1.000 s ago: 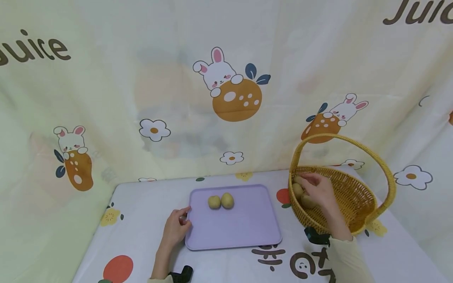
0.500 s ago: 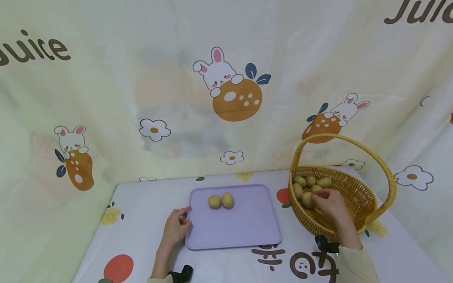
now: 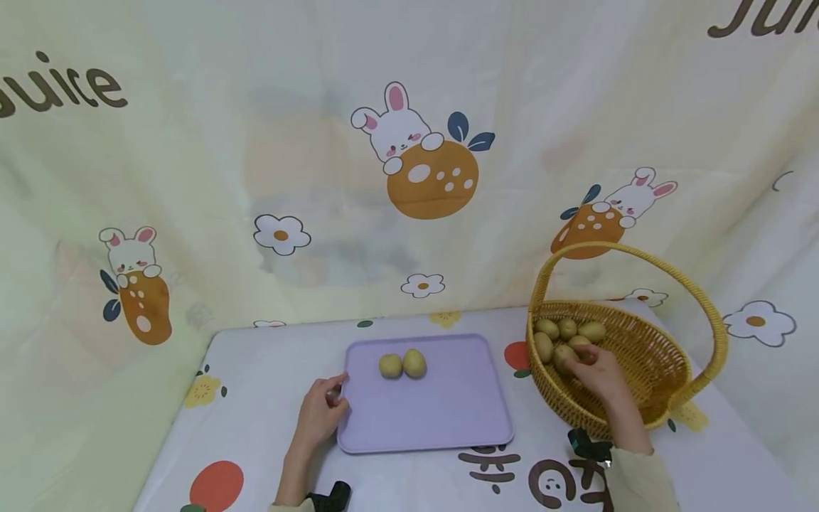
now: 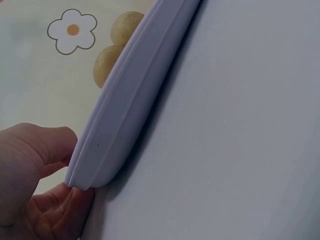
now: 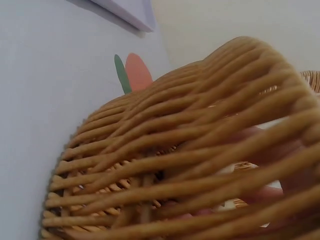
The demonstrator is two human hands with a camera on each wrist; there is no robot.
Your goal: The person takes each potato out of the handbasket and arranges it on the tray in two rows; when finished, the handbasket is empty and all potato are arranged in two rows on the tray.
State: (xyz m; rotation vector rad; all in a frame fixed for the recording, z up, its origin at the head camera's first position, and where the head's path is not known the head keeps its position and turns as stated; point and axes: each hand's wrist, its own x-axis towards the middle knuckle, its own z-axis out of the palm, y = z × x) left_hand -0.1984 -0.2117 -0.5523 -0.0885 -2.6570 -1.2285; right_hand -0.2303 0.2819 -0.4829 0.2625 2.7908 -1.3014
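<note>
A lilac tray (image 3: 435, 419) lies on the table with two potatoes (image 3: 414, 363) side by side on its far part. My left hand (image 3: 320, 411) holds the tray's left edge between thumb and fingers; the left wrist view shows these fingertips (image 4: 62, 145) at the rim. On the right stands a yellow wicker basket (image 3: 646, 363) with several potatoes (image 3: 591, 331) in its left end. Inside it, my right hand (image 3: 601, 373) pinches a potato (image 3: 564, 359) with its fingertips. The right wrist view has the basket's woven wall (image 5: 175, 145) in front, mostly hiding that hand.
A tall arched handle (image 3: 678, 274) rises over the basket, above the right forearm. Behind the table hangs a printed curtain (image 3: 345, 284). The tablecloth (image 3: 256, 384) carries fruit prints and lettering. A black wrist camera (image 3: 589, 446) sits close by the basket's front.
My right hand has drawn back from the basket's far left part toward the nearer potatoes, uncovering those behind. The left hand stays at the tray. The head view has shifted slightly.
</note>
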